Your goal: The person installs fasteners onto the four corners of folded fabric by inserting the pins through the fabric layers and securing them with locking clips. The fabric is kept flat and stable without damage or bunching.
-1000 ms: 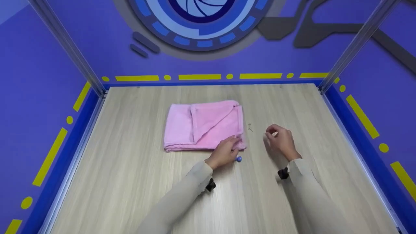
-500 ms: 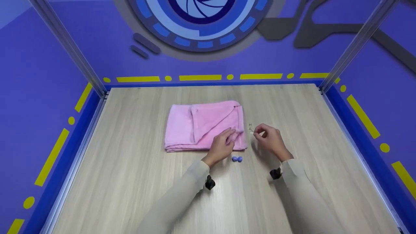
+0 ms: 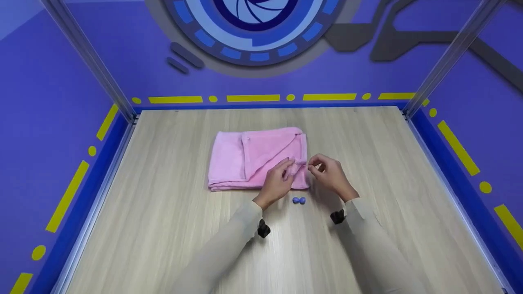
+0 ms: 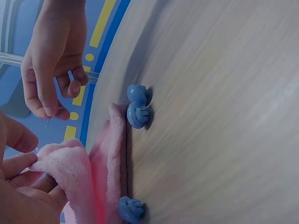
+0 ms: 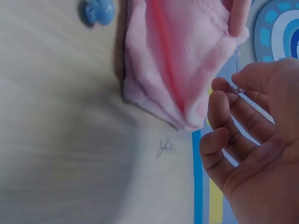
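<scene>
Left grip [image 3: 277, 181] holds pink cloth [image 3: 259, 157]; right grip [image 3: 330, 173] pinches a pin [image 5: 238, 89] just beside it.

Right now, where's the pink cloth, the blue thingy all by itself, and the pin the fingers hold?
Pink cloth [image 3: 258, 155], head view: middle, on its folded flap.
Lone blue thingy [image 4: 131, 209], left wrist view: middle of its body.
Held pin [image 5: 238, 89], right wrist view: its shiny end.

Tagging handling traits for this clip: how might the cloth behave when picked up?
The cloth would probably sag, as its raised edge curves softly. Its fuzzy surface suggests little slipping. Its loose folded layers might fall open.
</scene>
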A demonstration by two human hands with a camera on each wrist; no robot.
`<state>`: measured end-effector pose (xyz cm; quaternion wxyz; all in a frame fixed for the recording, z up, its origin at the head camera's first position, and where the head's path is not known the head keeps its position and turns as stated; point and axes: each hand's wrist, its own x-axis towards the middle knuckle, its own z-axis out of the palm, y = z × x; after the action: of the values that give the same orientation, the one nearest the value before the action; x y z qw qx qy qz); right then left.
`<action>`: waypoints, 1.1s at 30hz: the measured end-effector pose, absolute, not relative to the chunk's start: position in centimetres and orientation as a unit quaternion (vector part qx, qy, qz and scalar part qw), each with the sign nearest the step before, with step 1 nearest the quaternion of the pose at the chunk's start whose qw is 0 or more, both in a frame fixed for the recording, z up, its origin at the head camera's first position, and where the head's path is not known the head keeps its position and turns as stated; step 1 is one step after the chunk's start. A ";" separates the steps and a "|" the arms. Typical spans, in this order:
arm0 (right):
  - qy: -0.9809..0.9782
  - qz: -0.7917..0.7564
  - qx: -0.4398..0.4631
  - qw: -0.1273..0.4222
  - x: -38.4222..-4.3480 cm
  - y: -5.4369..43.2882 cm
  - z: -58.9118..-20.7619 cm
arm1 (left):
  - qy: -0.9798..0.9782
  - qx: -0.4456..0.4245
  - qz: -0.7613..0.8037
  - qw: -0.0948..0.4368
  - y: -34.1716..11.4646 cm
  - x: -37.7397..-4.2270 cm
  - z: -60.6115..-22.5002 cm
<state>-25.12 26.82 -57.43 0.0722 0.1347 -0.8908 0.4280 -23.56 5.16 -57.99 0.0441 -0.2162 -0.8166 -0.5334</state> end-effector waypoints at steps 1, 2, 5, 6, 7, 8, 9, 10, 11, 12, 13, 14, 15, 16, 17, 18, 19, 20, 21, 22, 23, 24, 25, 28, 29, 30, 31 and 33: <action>-0.890 0.429 0.137 0.073 -25.2 26.6 -57.4 | -0.817 -0.216 -0.533 0.046 5.1 -23.6 -58.0; -0.888 0.431 0.138 0.073 -25.3 26.4 -57.4 | -0.817 -0.215 -0.533 0.047 5.1 -23.6 -57.9; -0.885 0.436 0.142 0.073 -25.4 25.9 -57.3 | -0.816 -0.213 -0.535 0.046 5.0 -23.6 -57.9; -0.884 0.438 0.144 0.074 -25.5 25.7 -57.3 | -0.816 -0.212 -0.536 0.045 5.0 -23.6 -57.9; -0.884 0.438 0.147 0.074 -25.5 25.6 -57.2 | -0.815 -0.211 -0.537 0.041 5.0 -23.6 -57.9; -0.884 0.438 0.148 0.073 -25.5 25.5 -57.2 | -0.814 -0.212 -0.539 0.042 4.9 -23.6 -57.9; -0.883 0.438 0.152 0.073 -25.5 25.4 -57.2 | -0.814 -0.212 -0.539 0.043 4.9 -23.6 -57.9; -0.883 0.437 0.153 0.072 -25.5 25.3 -57.2 | -0.814 -0.212 -0.540 0.042 4.9 -23.7 -57.9; -0.885 0.434 0.154 0.072 -25.6 25.2 -57.2 | -0.812 -0.213 -0.542 0.042 4.9 -23.7 -57.9; -0.885 0.432 0.157 0.072 -25.6 25.1 -57.2 | -0.811 -0.214 -0.542 0.043 4.8 -23.7 -57.9; -0.886 0.430 0.157 0.072 -25.6 25.0 -57.2 | -0.811 -0.214 -0.543 0.043 4.8 -23.7 -57.9; -0.887 0.429 0.158 0.072 -25.6 24.9 -57.2 | -0.811 -0.215 -0.543 0.045 4.8 -23.7 -57.8; -0.886 0.428 0.159 0.073 -25.7 24.9 -57.2 | -0.810 -0.214 -0.544 0.042 4.7 -23.7 -57.7; -0.887 0.427 0.159 0.073 -25.7 24.8 -57.1 | -0.809 -0.215 -0.545 0.040 4.7 -23.7 -57.7; -0.887 0.426 0.161 0.076 -25.8 24.7 -57.1 | -0.809 -0.215 -0.546 0.040 4.7 -23.7 -57.6; -0.887 0.425 0.164 0.078 -25.8 24.7 -57.1 | -0.808 -0.216 -0.547 0.038 4.6 -23.7 -57.5; -0.886 0.425 0.165 0.080 -25.9 24.6 -57.1 | -0.807 -0.216 -0.548 0.036 4.6 -23.7 -57.5; -0.886 0.424 0.168 0.083 -25.9 24.6 -57.1 | -0.806 -0.217 -0.549 0.034 4.5 -23.7 -57.4; -0.885 0.424 0.170 0.084 -26.0 24.5 -57.1 | -0.805 -0.219 -0.550 0.032 4.5 -23.7 -57.4; -0.885 0.424 0.172 0.085 -26.1 24.4 -57.1 | -0.805 -0.220 -0.550 0.031 4.5 -23.7 -57.4; -0.885 0.425 0.173 0.085 -26.1 24.4 -57.1 | -0.806 -0.221 -0.548 0.032 4.4 -23.7 -57.3; -0.884 0.425 0.175 0.085 -26.2 24.3 -57.1 | -0.806 -0.223 -0.548 0.031 4.4 -23.7 -57.3; -0.884 0.426 0.175 0.084 -26.2 24.3 -57.1 | -0.807 -0.224 -0.546 0.031 4.4 -23.7 -57.3; -0.883 0.428 0.174 0.082 -26.3 24.1 -57.0 | -0.805 -0.230 -0.545 0.034 4.2 -23.7 -57.2; -0.883 0.429 0.173 0.081 -26.3 24.0 -56.9 | -0.805 -0.232 -0.545 0.037 4.2 -23.7 -57.2; -0.884 0.428 0.172 0.082 -26.3 23.9 -56.9 | -0.804 -0.234 -0.545 0.039 4.2 -23.7 -57.2; -0.884 0.427 0.170 0.082 -26.3 23.8 -56.9 | -0.803 -0.236 -0.546 0.042 4.1 -23.7 -57.1; -0.886 0.423 0.169 0.083 -26.3 23.7 -56.8 | -0.801 -0.239 -0.547 0.047 4.1 -23.7 -57.1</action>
<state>-26.33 23.67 -56.79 0.0833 0.1688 -0.8861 0.4235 -23.70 4.09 -57.12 0.0473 -0.2388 -0.8010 -0.5469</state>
